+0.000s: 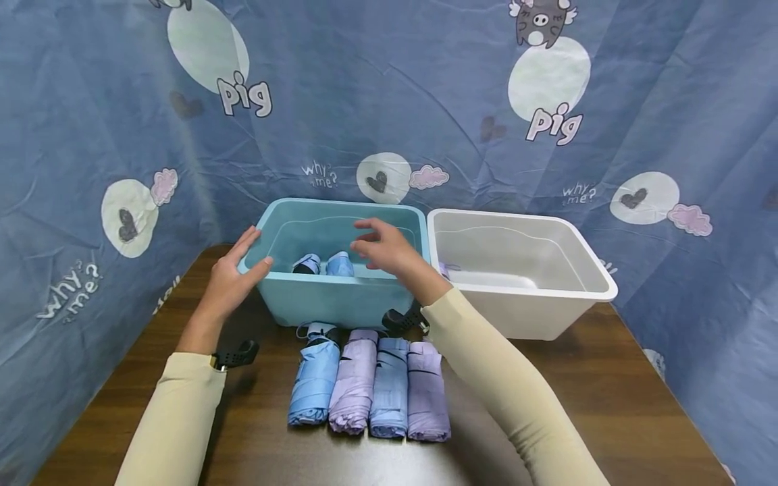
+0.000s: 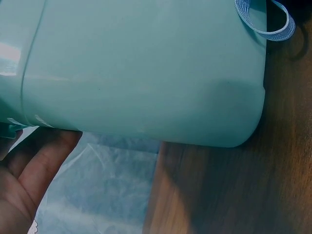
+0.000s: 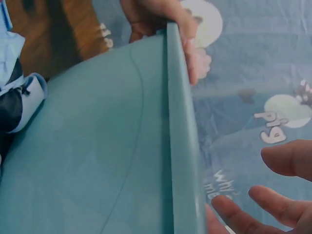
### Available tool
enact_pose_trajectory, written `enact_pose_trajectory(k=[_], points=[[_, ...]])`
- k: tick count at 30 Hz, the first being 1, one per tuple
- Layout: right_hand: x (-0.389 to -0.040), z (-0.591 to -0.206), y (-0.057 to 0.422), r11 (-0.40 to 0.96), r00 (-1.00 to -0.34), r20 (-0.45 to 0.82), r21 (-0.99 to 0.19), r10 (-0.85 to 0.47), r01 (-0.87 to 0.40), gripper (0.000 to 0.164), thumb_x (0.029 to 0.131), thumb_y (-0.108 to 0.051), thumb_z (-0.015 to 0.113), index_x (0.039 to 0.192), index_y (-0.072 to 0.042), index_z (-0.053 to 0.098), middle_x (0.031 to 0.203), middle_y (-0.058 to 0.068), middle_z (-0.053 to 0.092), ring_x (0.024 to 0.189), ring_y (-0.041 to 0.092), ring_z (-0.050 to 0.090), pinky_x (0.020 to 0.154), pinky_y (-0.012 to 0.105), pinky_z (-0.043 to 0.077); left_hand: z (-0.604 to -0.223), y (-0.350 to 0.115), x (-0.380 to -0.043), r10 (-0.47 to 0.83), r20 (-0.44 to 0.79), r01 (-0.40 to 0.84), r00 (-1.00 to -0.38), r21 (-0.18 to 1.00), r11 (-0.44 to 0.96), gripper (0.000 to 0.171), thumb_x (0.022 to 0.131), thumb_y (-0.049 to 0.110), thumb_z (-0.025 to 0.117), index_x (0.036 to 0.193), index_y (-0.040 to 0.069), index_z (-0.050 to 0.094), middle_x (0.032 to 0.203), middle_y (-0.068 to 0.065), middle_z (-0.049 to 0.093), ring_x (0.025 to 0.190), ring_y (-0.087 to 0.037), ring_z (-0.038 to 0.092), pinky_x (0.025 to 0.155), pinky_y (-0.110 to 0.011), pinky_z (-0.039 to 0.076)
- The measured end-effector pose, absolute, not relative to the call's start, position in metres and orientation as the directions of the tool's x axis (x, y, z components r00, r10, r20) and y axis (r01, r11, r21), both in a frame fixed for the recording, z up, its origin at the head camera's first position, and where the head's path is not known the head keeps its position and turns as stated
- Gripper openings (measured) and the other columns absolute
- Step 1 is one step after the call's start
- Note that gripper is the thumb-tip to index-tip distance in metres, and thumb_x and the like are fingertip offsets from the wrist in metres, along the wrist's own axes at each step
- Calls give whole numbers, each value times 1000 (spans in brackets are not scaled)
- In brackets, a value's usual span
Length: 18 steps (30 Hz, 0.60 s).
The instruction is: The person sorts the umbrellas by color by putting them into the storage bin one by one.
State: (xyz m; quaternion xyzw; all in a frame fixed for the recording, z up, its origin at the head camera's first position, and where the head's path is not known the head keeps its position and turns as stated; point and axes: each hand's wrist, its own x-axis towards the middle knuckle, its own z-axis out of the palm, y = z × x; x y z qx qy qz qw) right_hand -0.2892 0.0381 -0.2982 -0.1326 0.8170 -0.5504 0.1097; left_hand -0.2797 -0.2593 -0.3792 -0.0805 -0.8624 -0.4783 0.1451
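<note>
Sleeves (image 1: 176,418) beside four umbrellas (image 1: 389,388); left hand (image 1: 227,280) spread against teal bin (image 1: 334,300) rim, right hand (image 1: 389,253) (loose, empty) above.

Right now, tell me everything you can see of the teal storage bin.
The teal storage bin is a rectangular, open-topped tub with rounded corners, a projecting rim and smooth, plastic-looking walls narrowing toward the base. It stands upright on the dark wood-grain table, left of the white storage bin; whether their rims touch is unclear. Inside show two blue folded umbrellas, partly hidden. The left grip holds its left rim, thumb over the edge; the right grip hangs over its opening, apparently without touching it.
</note>
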Motion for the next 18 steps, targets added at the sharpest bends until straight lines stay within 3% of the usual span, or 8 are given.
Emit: enact_pose_trajectory(k=[7, 18], points=[[-271, -292, 57, 330, -927, 61, -924, -371, -193, 44, 97, -17, 59, 139, -17, 49, 131, 10, 54, 113, 24, 58, 91, 42, 51, -378, -259, -281, 4, 316, 271, -949, 807, 525, 70, 92, 40, 60, 153, 21, 30, 159, 8, 20, 145, -26, 17, 110, -61, 20], [-249, -293, 81, 232, -928, 104, -953, -358, -196, 41, 95, -16, 61, 135, -19, 54, 130, 9, 57, 116, 24, 57, 93, 47, 49, -380, -260, -279, -5, 321, 269, -947, 803, 532, 69, 92, 37, 61, 153, 19, 31, 159, 7, 21, 145, -25, 19, 111, -59, 21]])
